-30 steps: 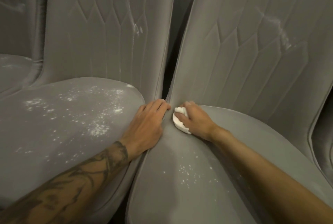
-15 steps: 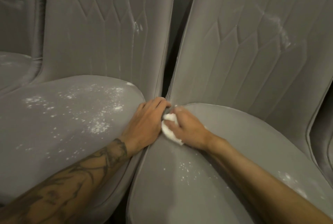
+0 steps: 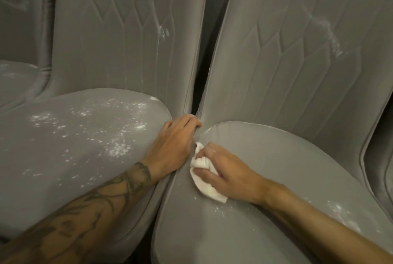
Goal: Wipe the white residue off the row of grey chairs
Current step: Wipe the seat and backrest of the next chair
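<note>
Well, the right hand (image 3: 227,176) bunches a soft-looking, limp cloth (image 3: 208,191), best gripped wadded; left hand (image 3: 174,144) lies flat on the seat (image 3: 85,147).

Four chairs (image 3: 89,157) by my count: two in full, plus a sliver of one at each edge. One cloth (image 3: 207,189), two hands (image 3: 174,147).

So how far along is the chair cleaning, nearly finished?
Not nearly. Looks done: the back half of the right seat is mostly clean. In hand: the right hand holds a white cloth on that seat's left edge, while the left hand presses on the left seat. Left: specks by the cloth and at the right seat's near edge, the left seat's heavy dusting, and streaks on both backrests.
</note>
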A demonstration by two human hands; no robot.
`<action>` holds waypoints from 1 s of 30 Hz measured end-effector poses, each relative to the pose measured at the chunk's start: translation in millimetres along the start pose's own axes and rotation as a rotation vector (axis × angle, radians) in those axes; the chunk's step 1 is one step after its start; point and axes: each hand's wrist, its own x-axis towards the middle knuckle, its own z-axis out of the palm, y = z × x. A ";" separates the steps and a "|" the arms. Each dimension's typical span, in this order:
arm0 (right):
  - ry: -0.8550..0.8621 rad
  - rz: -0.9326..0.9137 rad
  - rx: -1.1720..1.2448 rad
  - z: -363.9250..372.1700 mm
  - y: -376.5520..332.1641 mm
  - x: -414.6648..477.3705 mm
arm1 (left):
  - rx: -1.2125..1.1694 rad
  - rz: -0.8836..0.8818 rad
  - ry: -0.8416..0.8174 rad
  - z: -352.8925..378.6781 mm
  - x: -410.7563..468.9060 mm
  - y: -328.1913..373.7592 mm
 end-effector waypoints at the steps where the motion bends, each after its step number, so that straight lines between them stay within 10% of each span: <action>1: -0.009 0.027 0.008 -4.6 4.4 1.7 | -0.002 0.001 0.004 -0.1 0.5 -0.8; 6: 0.078 0.261 -0.101 -19.8 21.5 29.1 | 0.003 0.025 -0.054 -12.4 2.2 -0.7; 23: -0.001 -0.084 -0.016 13.8 -28.0 7.2 | 0.138 0.015 -0.249 -30.3 -21.6 -19.6; 30: 0.131 0.055 -0.082 6.3 -23.6 31.9 | 0.126 0.017 -0.234 -30.4 -22.7 -19.7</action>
